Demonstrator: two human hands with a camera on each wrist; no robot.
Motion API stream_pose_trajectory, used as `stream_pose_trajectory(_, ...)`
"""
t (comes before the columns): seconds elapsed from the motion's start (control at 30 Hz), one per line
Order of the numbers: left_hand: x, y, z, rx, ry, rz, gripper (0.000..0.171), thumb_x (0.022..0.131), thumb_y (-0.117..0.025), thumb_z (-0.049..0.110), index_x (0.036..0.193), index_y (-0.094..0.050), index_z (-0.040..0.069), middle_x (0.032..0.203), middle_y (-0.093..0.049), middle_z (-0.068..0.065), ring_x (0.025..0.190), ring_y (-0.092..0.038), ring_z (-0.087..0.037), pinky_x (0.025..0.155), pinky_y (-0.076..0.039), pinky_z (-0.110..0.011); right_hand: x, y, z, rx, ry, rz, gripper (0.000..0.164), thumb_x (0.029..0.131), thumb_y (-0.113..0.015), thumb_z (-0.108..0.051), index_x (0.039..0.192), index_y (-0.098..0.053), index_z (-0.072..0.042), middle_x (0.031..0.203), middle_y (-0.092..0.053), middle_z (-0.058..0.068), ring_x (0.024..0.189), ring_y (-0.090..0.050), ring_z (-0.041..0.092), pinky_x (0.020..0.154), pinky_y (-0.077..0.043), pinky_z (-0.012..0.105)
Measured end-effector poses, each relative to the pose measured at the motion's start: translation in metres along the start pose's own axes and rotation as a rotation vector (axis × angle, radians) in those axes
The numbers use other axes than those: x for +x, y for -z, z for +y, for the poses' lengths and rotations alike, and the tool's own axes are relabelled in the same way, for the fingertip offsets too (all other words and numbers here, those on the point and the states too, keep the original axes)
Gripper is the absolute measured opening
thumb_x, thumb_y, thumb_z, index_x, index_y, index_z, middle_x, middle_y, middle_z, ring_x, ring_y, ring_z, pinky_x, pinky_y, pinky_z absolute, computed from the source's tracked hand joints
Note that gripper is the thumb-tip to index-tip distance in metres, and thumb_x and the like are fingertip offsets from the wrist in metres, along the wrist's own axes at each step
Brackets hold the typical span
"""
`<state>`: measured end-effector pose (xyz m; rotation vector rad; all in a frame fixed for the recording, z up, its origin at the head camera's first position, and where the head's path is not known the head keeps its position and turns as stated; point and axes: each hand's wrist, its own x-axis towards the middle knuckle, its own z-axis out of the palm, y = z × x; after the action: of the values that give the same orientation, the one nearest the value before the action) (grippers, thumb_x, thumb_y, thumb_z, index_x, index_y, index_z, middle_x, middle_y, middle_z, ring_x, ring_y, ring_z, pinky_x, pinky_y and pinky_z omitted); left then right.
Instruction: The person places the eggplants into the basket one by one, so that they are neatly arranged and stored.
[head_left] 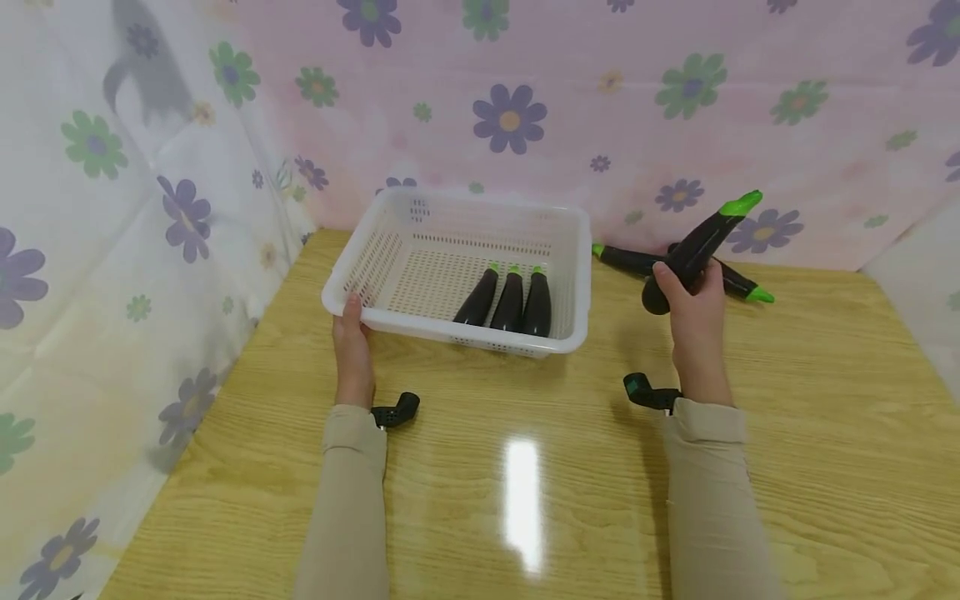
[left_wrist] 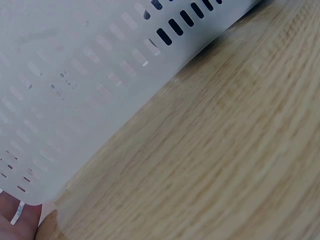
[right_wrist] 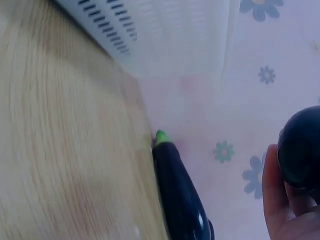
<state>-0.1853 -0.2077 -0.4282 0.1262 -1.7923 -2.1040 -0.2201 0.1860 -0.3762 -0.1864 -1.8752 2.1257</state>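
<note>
A white plastic basket point(head_left: 457, 327) with slotted walls stands on the table, three dark eggplants point(head_left: 512, 302) with green stems lying side by side in its right part. My left hand point(head_left: 352, 350) grips the basket's front left corner, thumb over the rim; in the left wrist view only a bit of its fingers point(left_wrist: 20, 220) shows beside the basket wall. Raised above the table to the right of the basket, my right hand point(head_left: 697, 325) holds an eggplant point(head_left: 701, 246), green stem pointing up and right. Behind that hand two more eggplants point(head_left: 626, 260) lie crossed on the table.
The wooden table point(head_left: 570, 467) meets a flowered cloth backdrop point(head_left: 570, 108) just behind the basket and the loose eggplants. Another flowered cloth point(head_left: 135, 250) hangs along the left side. Each wrist wears a small black camera mount point(head_left: 651, 393).
</note>
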Motion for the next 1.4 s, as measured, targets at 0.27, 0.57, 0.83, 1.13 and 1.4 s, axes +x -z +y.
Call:
stream_pose_trajectory(0.27, 0.002, 0.001, 0.000, -0.008, 0.010, -0.003, 0.051, 0.093, -0.037, 0.044, 0.138, -0.030, 0.021, 0.132, -0.041, -0.012, 0.122, -0.035, -0.026, 0.103, -0.019, -0.031, -0.008, -0.022, -0.001, 0.060, -0.004, -0.098, 0.049, 0.082, -0.065, -0.029, 0.122, -0.040, -0.014, 0.097, -0.057, 0.013, 0.068, -0.058, 0.020, 0.059, -0.047, 0.024)
stream_pose_trajectory(0.57, 0.004, 0.001, -0.002, -0.038, 0.041, 0.007, 0.046, 0.094, -0.037, 0.043, 0.136, -0.032, 0.026, 0.132, -0.042, -0.009, 0.121, -0.037, -0.024, 0.103, -0.020, -0.031, -0.013, -0.037, -0.004, 0.091, 0.042, -0.219, 0.044, 0.090, -0.045, -0.042, 0.122, -0.042, -0.012, 0.094, -0.052, 0.015, 0.069, -0.054, 0.023, 0.058, -0.048, 0.026)
stream_pose_trajectory(0.83, 0.002, 0.001, 0.000, -0.012, 0.035, -0.001, 0.049, 0.093, -0.037, 0.043, 0.138, -0.030, 0.023, 0.132, -0.041, -0.012, 0.122, -0.036, -0.025, 0.103, -0.019, -0.031, -0.020, -0.052, -0.003, 0.086, 0.037, -0.251, 0.038, 0.096, -0.032, -0.040, 0.115, -0.047, -0.011, 0.097, -0.051, 0.010, 0.078, -0.054, 0.022, 0.068, -0.044, 0.028)
stream_pose_trajectory(1.13, 0.010, 0.007, -0.007, -0.039, 0.012, -0.001, 0.049, 0.093, -0.038, 0.044, 0.137, -0.030, 0.025, 0.133, -0.041, -0.007, 0.122, -0.035, -0.021, 0.104, -0.018, -0.030, -0.023, -0.078, -0.003, 0.225, 0.033, -0.271, 0.032, 0.095, -0.040, -0.029, 0.119, -0.048, -0.008, 0.103, -0.053, 0.016, 0.081, -0.058, 0.027, 0.069, -0.049, 0.030)
stream_pose_trajectory(1.4, 0.004, 0.002, -0.002, -0.030, 0.042, 0.002, 0.047, 0.094, -0.036, 0.041, 0.137, -0.032, 0.021, 0.133, -0.041, -0.011, 0.122, -0.036, -0.025, 0.103, -0.019, -0.031, -0.030, -0.092, -0.006, 0.190, 0.031, -0.235, 0.035, 0.095, -0.038, -0.020, 0.129, -0.035, -0.021, 0.106, -0.046, 0.011, 0.085, -0.058, 0.030, 0.075, -0.048, 0.032)
